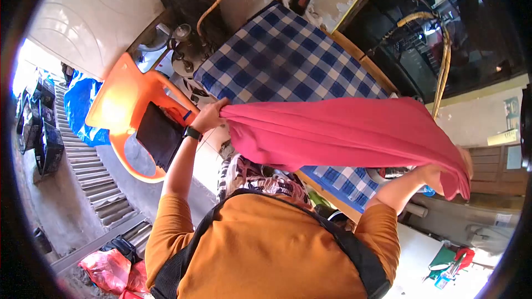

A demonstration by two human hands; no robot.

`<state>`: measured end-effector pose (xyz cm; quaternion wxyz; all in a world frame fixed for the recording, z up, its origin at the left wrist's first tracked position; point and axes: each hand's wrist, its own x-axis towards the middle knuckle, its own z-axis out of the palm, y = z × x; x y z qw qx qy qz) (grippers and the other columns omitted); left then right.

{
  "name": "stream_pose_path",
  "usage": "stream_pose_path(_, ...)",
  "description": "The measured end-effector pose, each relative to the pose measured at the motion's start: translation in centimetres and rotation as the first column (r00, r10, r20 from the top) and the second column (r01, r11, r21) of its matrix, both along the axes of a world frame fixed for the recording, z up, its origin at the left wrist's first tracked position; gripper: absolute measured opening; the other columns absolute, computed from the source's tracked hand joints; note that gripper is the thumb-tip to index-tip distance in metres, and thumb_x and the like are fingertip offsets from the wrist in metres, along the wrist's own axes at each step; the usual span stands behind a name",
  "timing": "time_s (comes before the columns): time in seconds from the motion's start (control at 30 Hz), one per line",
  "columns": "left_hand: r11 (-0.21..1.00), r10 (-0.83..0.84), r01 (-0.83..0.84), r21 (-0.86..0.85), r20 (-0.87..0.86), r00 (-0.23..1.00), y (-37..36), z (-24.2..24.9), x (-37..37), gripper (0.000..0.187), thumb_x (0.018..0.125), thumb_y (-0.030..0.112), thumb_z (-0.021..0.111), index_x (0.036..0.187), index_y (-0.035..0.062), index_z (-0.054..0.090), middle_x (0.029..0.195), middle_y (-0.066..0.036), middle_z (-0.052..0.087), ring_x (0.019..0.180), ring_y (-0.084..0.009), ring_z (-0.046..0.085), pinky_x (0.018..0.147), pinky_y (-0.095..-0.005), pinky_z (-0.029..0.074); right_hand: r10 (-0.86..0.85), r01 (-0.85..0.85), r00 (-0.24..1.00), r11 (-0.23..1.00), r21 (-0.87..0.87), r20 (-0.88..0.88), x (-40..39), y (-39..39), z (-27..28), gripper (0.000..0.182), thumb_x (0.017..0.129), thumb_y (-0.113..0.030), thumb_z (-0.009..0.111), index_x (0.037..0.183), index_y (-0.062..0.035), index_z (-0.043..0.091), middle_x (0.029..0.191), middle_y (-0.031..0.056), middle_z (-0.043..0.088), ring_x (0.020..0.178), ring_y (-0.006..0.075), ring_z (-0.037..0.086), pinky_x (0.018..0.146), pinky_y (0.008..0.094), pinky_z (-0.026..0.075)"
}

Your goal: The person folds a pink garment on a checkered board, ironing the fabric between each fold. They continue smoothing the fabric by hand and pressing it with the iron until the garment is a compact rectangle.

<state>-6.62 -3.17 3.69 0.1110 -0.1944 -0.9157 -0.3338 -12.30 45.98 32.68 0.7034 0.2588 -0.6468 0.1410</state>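
Note:
A pinkish-red cloth (332, 130) is stretched sideways between my two hands, over a table covered in a blue-and-white checked cloth (293, 50). My left hand (209, 116) is closed on its gathered left end, near the orange chair. Out to the right, my right hand (443, 174) grips the other end, its fingers partly covered by the fabric that drapes over them. The cloth hangs in long folds and hides the middle of the table. A dark band sits on my left wrist.
An orange plastic chair (124, 105) with a black cloth (158, 135) on it stands left of the table. Metal pots (183, 50) are behind the chair. A dark window (438, 33) with hanging cables borders the right side. Pink plastic bags (111, 271) lie at lower left.

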Motion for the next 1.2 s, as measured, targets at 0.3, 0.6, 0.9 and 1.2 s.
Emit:
stream_pose_path(0.3, 0.875, 0.331, -0.427, -0.228, -0.363, 0.871, -1.5, 15.7, 8.4, 0.041, 0.052, 0.016, 0.073, 0.091, 0.0060, 0.063, 0.087, -0.011, 0.062, 0.085, -0.0319, 0.059, 0.076, -0.0401, 0.047, -0.004, -0.106, 0.985, 0.779, -0.618, -0.173, 11.9, 11.6, -2.7, 0.034, 0.087, -0.033, 0.062, 0.095, 0.0001, 0.063, 0.091, 0.0147, 0.065, 0.084, 0.0239, 0.063, 0.073, 0.0399, 0.050)
stream_pose_path(0.6, 0.803, -0.131, -0.225, -0.552, -0.531, 0.837, 0.4, 28.9, -12.4, 0.044, 0.063, 0.030, 0.074, 0.094, 0.0027, 0.058, 0.095, -0.012, 0.058, 0.090, -0.0326, 0.055, 0.081, -0.0387, 0.042, -0.183, 0.537, 0.799, 0.645, -0.543, 0.573, 7.4, 9.5, -1.1, 0.045, 0.089, -0.034, 0.063, 0.111, 0.0056, 0.061, 0.110, 0.0206, 0.064, 0.099, 0.0259, 0.061, 0.088, 0.0370, 0.046)
stream_pose_path(0.9, 0.892, -0.021, -0.229, -0.389, -0.541, 0.841, 9.8, 13.6, -24.9, 0.049, 0.083, 0.022, 0.064, 0.130, 0.0174, 0.049, 0.138, -0.008, 0.041, 0.134, -0.0278, 0.031, 0.110, -0.0550, 0.018, -0.241, 0.542, 0.442, 0.839, -0.043, 0.864, -3.1, 12.9, -17.2, 0.074, 0.085, -0.045, 0.062, 0.132, 0.0054, 0.036, 0.128, 0.0273, 0.045, 0.118, 0.0435, 0.041, 0.100, 0.0518, 0.031)
stream_pose_path(1.2, 0.288, 0.951, -0.927, -0.241, 0.185, 0.247, -4.3, -12.1, -15.0, 0.073, 0.077, 0.057, 0.066, 0.127, 0.0056, 0.048, 0.127, -0.028, 0.049, 0.118, -0.0400, 0.047, 0.096, -0.0506, 0.041, -0.049, 0.944, -0.101, 0.310, 0.111, 0.994, 14.6, 10.9, -36.3, 0.053, 0.086, -0.052, 0.057, 0.096, 0.0000, 0.059, 0.096, 0.0267, 0.061, 0.095, 0.0419, 0.058, 0.084, 0.0467, 0.046)
